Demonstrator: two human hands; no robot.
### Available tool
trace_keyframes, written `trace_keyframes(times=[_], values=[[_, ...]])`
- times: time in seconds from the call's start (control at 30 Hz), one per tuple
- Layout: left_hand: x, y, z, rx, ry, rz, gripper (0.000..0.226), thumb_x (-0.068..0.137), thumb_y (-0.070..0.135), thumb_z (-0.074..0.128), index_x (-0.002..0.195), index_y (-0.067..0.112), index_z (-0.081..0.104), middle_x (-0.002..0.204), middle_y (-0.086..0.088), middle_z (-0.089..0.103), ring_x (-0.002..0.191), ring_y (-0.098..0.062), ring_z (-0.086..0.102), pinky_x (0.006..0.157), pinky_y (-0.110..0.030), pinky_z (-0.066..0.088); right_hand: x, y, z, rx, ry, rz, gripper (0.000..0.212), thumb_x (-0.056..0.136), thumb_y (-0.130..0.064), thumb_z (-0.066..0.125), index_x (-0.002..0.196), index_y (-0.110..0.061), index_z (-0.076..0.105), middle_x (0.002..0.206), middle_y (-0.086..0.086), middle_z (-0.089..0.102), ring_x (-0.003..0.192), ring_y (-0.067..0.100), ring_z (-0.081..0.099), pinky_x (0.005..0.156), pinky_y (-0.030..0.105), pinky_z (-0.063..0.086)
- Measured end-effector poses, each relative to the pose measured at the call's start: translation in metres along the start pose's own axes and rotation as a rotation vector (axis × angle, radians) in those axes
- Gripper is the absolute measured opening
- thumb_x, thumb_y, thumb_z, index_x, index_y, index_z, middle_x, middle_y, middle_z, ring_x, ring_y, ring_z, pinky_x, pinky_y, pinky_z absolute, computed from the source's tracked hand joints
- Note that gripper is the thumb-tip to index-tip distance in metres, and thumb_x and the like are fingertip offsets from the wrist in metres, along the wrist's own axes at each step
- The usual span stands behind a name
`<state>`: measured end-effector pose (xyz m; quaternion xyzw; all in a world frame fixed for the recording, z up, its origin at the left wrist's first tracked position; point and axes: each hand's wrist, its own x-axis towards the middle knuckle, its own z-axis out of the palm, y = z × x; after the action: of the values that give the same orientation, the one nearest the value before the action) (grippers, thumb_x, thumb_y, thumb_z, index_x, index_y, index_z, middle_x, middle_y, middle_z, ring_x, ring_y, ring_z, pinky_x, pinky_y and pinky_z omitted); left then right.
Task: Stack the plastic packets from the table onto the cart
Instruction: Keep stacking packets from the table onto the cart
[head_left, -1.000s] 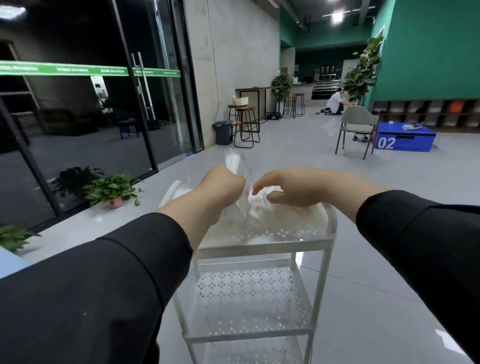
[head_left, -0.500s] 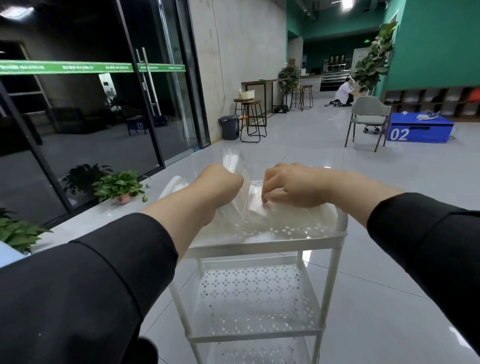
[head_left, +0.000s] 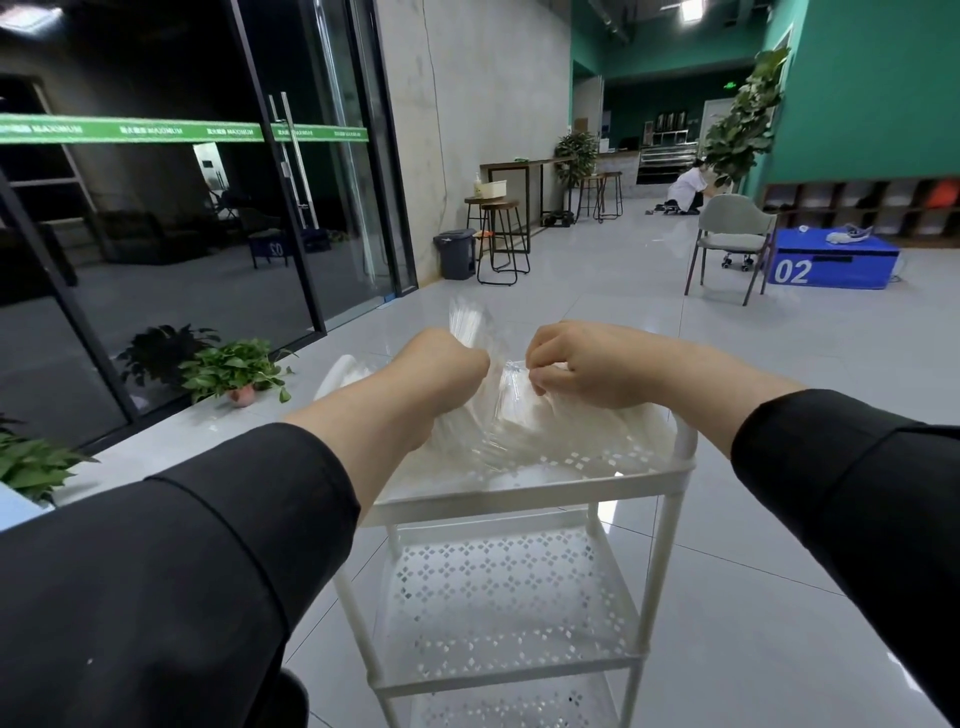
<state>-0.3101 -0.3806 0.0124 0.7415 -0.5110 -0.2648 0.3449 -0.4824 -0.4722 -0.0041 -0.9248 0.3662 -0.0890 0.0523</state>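
Both hands are meeting over the cart's (head_left: 530, 491) top shelf, the left hand (head_left: 447, 369) gripping the plastic packets' (head_left: 519, 415) upturned far-left end while the right hand (head_left: 576, 364) is pinching them just right of it.

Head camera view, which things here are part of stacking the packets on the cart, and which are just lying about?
Part of the job:
- plastic packets, on the cart's top shelf
- cart, white, with perforated shelves
- left hand, gripping packets
- right hand, pinching packets

Just lying about:
- potted plant by the glass doors
- bin
- stools
- grey chair
- blue box marked 02
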Motion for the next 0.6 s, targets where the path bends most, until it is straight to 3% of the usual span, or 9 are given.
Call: trace_keyframes(times=[0.1,0.3,0.43,0.6], values=[[0.002,0.004,0.000,-0.016,0.013,0.019,0.018,0.098,0.018,0.052,0.111,0.008,0.057,0.094,-0.006,0.050,0.071,-0.017,0.041,0.061,-0.028,0.033,0.000,0.001,0.001,-0.004,0.037,0.031,0.029,0.098,-0.032,0.048,0.078,-0.027,0.068,0.112,-0.015,0.059,0.103,0.015,0.058,0.096,0.042,0.047],[0.006,0.020,0.007,-0.090,-0.048,-0.068,0.006,0.096,0.014,0.056,0.093,0.010,0.053,0.084,-0.008,0.043,0.076,-0.026,0.044,0.062,-0.029,0.036,0.001,0.005,0.001,0.052,0.126,0.134,0.028,0.091,-0.031,0.049,0.073,-0.020,0.068,0.106,-0.014,0.061,0.093,0.018,0.062,0.090,0.045,0.051],[0.010,0.028,0.020,-0.146,-0.079,-0.122,0.015,0.096,0.012,0.057,0.111,0.007,0.055,0.090,-0.011,0.048,0.086,-0.029,0.058,0.072,-0.036,0.044,0.000,0.006,0.000,0.034,0.169,0.157,0.036,0.077,-0.037,0.042,0.073,-0.010,0.066,0.098,0.003,0.068,0.088,0.028,0.064,0.081,0.049,0.055],[0.010,0.033,0.034,-0.182,-0.099,-0.141,0.009,0.096,0.007,0.056,0.105,0.007,0.056,0.080,-0.010,0.047,0.068,-0.024,0.048,0.072,-0.034,0.048,0.002,0.010,0.001,0.027,0.230,0.180,0.048,0.070,-0.041,0.036,0.080,-0.004,0.064,0.101,0.017,0.069,0.092,0.037,0.063,0.080,0.053,0.056]])
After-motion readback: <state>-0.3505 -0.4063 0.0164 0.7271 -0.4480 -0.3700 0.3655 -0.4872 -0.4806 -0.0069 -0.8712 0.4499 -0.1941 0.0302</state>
